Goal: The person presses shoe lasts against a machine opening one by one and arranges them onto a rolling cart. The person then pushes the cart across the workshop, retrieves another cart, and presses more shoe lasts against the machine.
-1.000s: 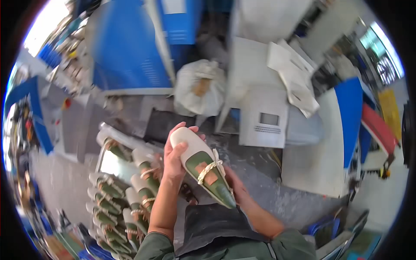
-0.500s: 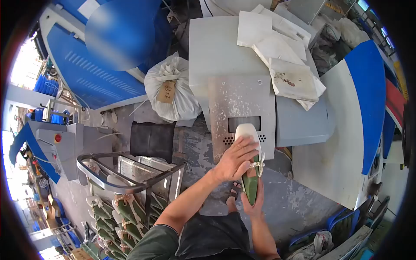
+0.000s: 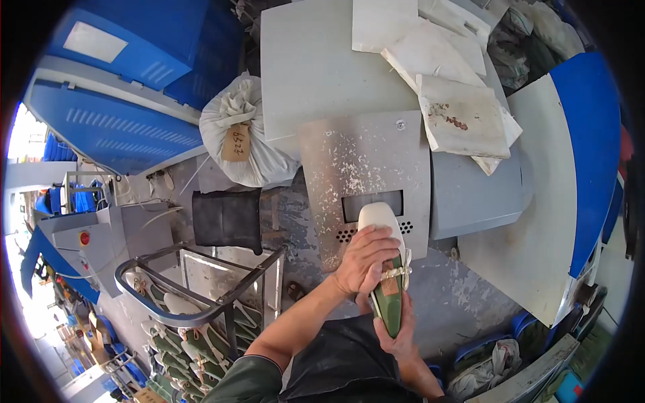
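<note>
A green shoe last [image 3: 388, 314] with a white shoe upper [image 3: 379, 216] over its toe end is held between my two hands, toe pointing away from me. My left hand [image 3: 366, 260] lies over the white part from the left side, fingers wrapped across it. My right hand [image 3: 398, 336] grips the green heel end from below and the right. A pale strap with a knobbly look [image 3: 396, 273] crosses the last near its middle. Just beyond the toe is the speckled metal front of a grey machine [image 3: 363, 148], with a dark rectangular opening [image 3: 349, 209] in it.
On the left stands a metal-framed rack [image 3: 178, 316] holding several green lasts with pale uppers. A tied white sack [image 3: 259, 158] sits behind a black stool [image 3: 227, 220]. Stained white boards [image 3: 460, 121] lie on the machine. A blue-edged panel [image 3: 537, 221] stands to the right.
My view has shifted toward the machine and turned a little. The blurred blue shape at upper left is gone. Both hands keep hold of the last, now slightly lower in view.
</note>
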A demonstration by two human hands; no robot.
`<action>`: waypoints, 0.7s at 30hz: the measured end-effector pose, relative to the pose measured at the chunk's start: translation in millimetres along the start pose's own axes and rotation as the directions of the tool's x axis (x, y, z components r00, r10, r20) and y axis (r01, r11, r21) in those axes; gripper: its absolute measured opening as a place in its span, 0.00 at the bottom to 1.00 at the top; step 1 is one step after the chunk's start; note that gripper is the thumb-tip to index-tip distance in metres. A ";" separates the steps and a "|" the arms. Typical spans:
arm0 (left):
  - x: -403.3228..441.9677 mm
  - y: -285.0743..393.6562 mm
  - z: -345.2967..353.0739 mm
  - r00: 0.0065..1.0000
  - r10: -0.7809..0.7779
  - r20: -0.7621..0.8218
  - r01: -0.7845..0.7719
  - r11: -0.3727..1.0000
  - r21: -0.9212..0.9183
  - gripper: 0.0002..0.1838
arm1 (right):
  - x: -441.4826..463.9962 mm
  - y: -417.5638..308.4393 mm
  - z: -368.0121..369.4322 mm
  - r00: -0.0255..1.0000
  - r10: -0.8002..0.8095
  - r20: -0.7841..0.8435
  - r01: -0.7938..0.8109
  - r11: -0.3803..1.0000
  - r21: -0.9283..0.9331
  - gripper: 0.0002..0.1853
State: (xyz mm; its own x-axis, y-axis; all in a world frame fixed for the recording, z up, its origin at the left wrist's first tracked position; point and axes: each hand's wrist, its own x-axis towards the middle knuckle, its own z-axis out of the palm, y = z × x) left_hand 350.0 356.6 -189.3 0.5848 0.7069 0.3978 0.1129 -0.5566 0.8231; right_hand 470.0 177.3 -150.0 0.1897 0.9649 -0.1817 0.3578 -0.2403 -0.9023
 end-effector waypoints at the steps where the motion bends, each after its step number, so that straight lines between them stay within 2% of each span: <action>1: 2.3 0.5 -3.1 1.000 0.011 0.029 -0.010 1.000 -0.019 0.21 | -2.4 1.1 7.1 1.000 0.029 -0.012 -0.028 0.999 0.046 0.40; 4: 10.3 9.1 -16.1 0.991 -0.022 0.131 0.026 0.999 -0.029 0.18 | -11.2 -9.0 31.7 0.983 0.149 -0.110 -0.115 0.956 0.269 0.38; 6: -0.3 38.6 -31.1 0.967 -0.181 -0.180 0.162 0.980 -0.119 0.19 | -15.2 -43.7 32.5 0.915 0.402 -0.025 -0.322 0.767 0.555 0.36; 7: -4.6 55.3 -42.0 0.906 -0.258 -0.336 0.209 0.962 -0.176 0.24 | -21.3 -49.1 29.7 0.936 0.314 0.158 -0.321 0.575 0.752 0.37; 8: -10.5 71.4 -54.7 0.814 -0.331 -0.478 0.240 0.940 -0.242 0.29 | -27.0 -52.9 24.2 0.933 0.177 0.314 -0.357 0.332 0.873 0.38; 9: -23.8 85.4 -79.7 0.784 -0.526 -0.331 0.167 0.691 -0.704 0.36 | -34.6 -57.7 21.0 0.897 0.003 0.442 -0.442 0.058 0.895 0.40; 10: -39.1 101.2 -108.4 0.788 -0.606 -0.112 0.052 0.247 -0.968 0.45 | -42.4 -64.6 23.9 0.838 -0.191 0.512 -0.544 -0.206 0.813 0.42; 11: -51.7 124.7 -130.3 0.865 -0.484 -0.135 0.041 0.336 -0.941 0.48 | -55.3 -57.4 39.6 0.781 -0.299 0.549 -0.624 -0.323 0.712 0.49; 12: -60.2 156.2 -153.2 0.923 -0.355 -0.151 0.015 0.424 -0.906 0.51 | -62.0 -62.8 52.9 0.726 -0.368 0.581 -0.684 -0.303 0.664 0.50; 13: -69.5 201.6 -182.3 0.866 -0.485 -0.117 0.210 0.567 -0.796 0.56 | -69.7 -71.7 68.7 0.665 -0.433 0.608 -0.741 -0.279 0.611 0.51; 14: -91.2 219.0 -196.6 0.876 -0.441 -0.195 0.173 0.665 -0.727 0.53 | -72.8 -83.6 82.2 0.581 -0.489 0.651 -0.807 -0.240 0.540 0.51; 15: -114.8 238.5 -214.5 0.879 -0.425 -0.217 0.135 0.658 -0.741 0.52 | -77.6 -95.7 94.6 0.490 -0.538 0.685 -0.863 -0.193 0.466 0.51; 16: -141.0 256.5 -232.6 0.882 -0.406 -0.239 0.096 0.652 -0.752 0.51 | -82.5 -108.9 104.5 0.464 -0.504 0.728 -0.862 -0.067 0.503 0.51; 17: -168.3 268.0 -246.2 0.843 -0.409 -0.349 0.045 0.700 -0.712 0.51 | -88.5 -125.9 113.0 0.442 -0.474 0.762 -0.846 0.064 0.530 0.50; 18: -197.9 277.4 -254.5 0.778 -0.414 -0.473 0.002 0.754 -0.657 0.52 | -88.9 -154.8 120.0 0.362 -0.415 0.835 -0.820 0.285 0.497 0.49; 19: -233.3 279.4 -256.0 0.669 -0.440 -0.599 -0.013 0.799 -0.601 0.54 | -88.9 -183.5 126.5 0.276 -0.350 0.895 -0.760 0.490 0.426 0.48; 20: -265.6 288.4 -259.1 0.580 -0.418 -0.699 -0.004 0.857 -0.516 0.52 | -93.6 -198.6 146.2 0.235 -0.294 0.926 -0.685 0.626 0.373 0.47; 21: -296.4 297.9 -264.6 0.481 -0.390 -0.786 0.029 0.902 -0.430 0.50 | -102.9 -209.5 163.7 0.236 -0.240 0.942 -0.578 0.744 0.334 0.46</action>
State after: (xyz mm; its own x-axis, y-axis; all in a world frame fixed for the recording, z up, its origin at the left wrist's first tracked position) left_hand -2.3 96.8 45.3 -0.3939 0.8995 0.1890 -0.2265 -0.2943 0.9285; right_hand 225.8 145.8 -6.2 -0.9020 0.3853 -0.1945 -0.1492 -0.7012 -0.6972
